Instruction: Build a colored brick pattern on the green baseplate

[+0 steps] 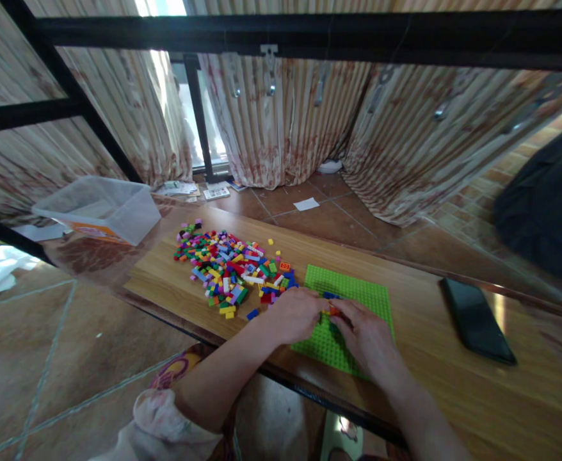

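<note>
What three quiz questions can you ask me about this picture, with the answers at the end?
1. Pick one: the left hand and right hand are together over which thing? A) the phone B) the green baseplate C) the clear bin
2. True or false: the phone stands upright on its edge.
3. Fill in: in the picture, the brick pile is to the ____ of the green baseplate.

Key: 1. B. 2. False; the phone lies flat. 3. Left.
</note>
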The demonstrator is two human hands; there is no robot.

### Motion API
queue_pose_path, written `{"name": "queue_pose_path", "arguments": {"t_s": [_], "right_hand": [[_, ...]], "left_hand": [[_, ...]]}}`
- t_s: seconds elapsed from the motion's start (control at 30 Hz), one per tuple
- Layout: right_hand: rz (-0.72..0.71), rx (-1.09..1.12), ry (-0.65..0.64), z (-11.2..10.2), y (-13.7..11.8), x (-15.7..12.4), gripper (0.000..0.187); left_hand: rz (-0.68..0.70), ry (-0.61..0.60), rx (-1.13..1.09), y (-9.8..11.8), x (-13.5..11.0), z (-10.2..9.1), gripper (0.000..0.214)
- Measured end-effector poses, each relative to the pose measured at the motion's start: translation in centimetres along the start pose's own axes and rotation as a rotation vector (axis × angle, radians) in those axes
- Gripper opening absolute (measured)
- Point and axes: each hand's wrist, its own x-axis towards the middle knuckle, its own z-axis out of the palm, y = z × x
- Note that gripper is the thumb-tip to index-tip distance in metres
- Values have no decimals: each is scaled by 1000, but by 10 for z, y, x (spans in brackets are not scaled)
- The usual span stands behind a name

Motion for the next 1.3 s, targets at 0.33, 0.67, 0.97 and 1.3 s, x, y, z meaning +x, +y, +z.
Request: {"name": "queue_pose_path", "arguments": {"t_s": [0.33, 0.67, 0.97, 1.3], "right_hand": [[141, 103, 86, 9, -1, -4, 28], [343, 193, 257, -12, 4, -5, 35], [295, 125, 283, -15, 3, -4, 37], [337, 118, 351, -23, 8, -1, 34]], "left_hand": [[18, 7, -10, -1, -1, 1, 22], [36, 14, 20, 6, -1, 4, 37], [-6, -19, 110, 12, -2, 4, 35], [-69, -30, 175, 26, 3, 6, 27]]}}
